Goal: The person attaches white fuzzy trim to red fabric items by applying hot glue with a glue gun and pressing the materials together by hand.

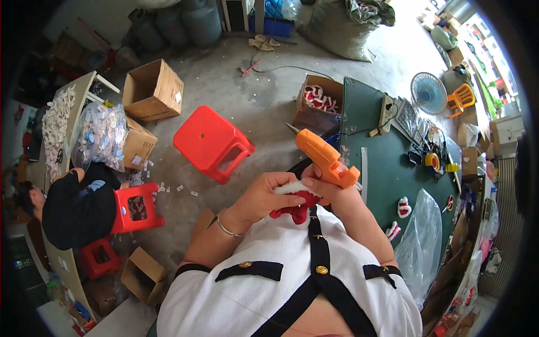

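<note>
My right hand [331,191] is wrapped round the handle of an orange glue gun [319,150], its nozzle pointing up and left. In my left hand [259,197], held close to my chest, is a small red plush piece [298,213] with white fluffy trim. The thumb and fingers of my left hand pinch it along the trim. My right thumb also meets the trim at its right side. Part of the plush piece is covered by my fingers.
A green table [355,118] at right carries a power strip [386,115], yellow tape [432,162], scissors [448,203], a plastic bag [418,241] and small red-white pieces [403,208]. A red stool [208,135] and cardboard boxes [152,90] stand left. A person [78,205] sits at another table.
</note>
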The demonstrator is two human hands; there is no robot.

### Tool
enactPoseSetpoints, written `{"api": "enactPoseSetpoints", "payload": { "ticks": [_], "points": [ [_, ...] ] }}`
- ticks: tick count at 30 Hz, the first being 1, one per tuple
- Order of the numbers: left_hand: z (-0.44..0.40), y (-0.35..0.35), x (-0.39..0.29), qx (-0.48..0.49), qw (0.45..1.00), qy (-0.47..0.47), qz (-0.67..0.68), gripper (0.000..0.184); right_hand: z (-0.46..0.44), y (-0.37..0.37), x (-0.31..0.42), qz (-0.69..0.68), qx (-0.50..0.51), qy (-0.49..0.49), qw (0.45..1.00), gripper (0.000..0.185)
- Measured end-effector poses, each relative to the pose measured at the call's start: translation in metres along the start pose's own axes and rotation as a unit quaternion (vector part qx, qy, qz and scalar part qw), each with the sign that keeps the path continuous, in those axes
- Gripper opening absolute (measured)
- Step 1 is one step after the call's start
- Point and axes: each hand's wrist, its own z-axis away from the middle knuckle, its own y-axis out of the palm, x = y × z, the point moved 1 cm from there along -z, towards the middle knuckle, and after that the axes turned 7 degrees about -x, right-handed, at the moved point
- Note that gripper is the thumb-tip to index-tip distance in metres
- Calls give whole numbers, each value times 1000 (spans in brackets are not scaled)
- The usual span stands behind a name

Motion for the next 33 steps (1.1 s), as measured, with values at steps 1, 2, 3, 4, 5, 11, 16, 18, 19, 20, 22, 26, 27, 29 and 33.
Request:
{"api": "enactPoseSetpoints", "payload": {
  "ticks": [1, 2, 3, 4, 5, 11, 16, 18, 19, 20, 22, 26, 27, 29, 33],
  "points": [
    [0, 1, 1, -13, 1000, 8, -11, 7, -1, -1, -2, -3, 8, 7, 1000, 15],
    [0, 2, 3, -26, 999, 16, -23, 5, -3, -1, -5, -6, 17, 14, 1000, 15],
    [0, 2, 5, -39, 998, 23, -34, 3, -4, -1, -6, -9, 25, 20, 999, 14],
    [0, 2, 6, -39, 998, 24, -35, 3, -4, 0, -6, -9, 25, 20, 999, 14],
    [0, 0, 7, -46, 998, 22, -23, 4, -3, 0, -7, -11, 19, 28, 999, 16],
    [1, -7, 14, -89, 994, 56, -8, 22, -1, 8, -11, -31, -23, 23, 999, 23],
    [0, -6, 16, -124, 984, 118, -57, 19, 8, 13, -8, -3, 2, -146, 989, 18],
    [-1, -5, 18, -117, 975, 170, -86, 21, 6, 10, -11, 55, 1, -181, 982, 19],
    [-1, -4, 18, -113, 969, 196, -99, 21, 6, 10, -11, 84, 1, -198, 977, 19],
    [0, -4, 18, -112, 969, 195, -99, 21, 6, 9, -10, 84, 0, -198, 977, 19],
    [4, -4, 15, -84, 981, 160, -72, 17, 9, 10, -7, 33, 16, -93, 995, 19],
    [7, -2, 6, -46, 995, 80, -31, 10, 14, 9, 1, -22, 27, -19, 999, 19],
    [8, -1, 6, -35, 998, 48, -16, 9, 15, 9, 1, -36, 29, -7, 999, 19],
    [7, -3, 7, -36, 998, 46, -20, 9, 15, 10, 0, -46, 24, -8, 999, 20],
    [6, -9, 18, -36, 998, 47, -22, 11, 15, 12, -4, -65, 15, -11, 998, 21]
  ]
}}
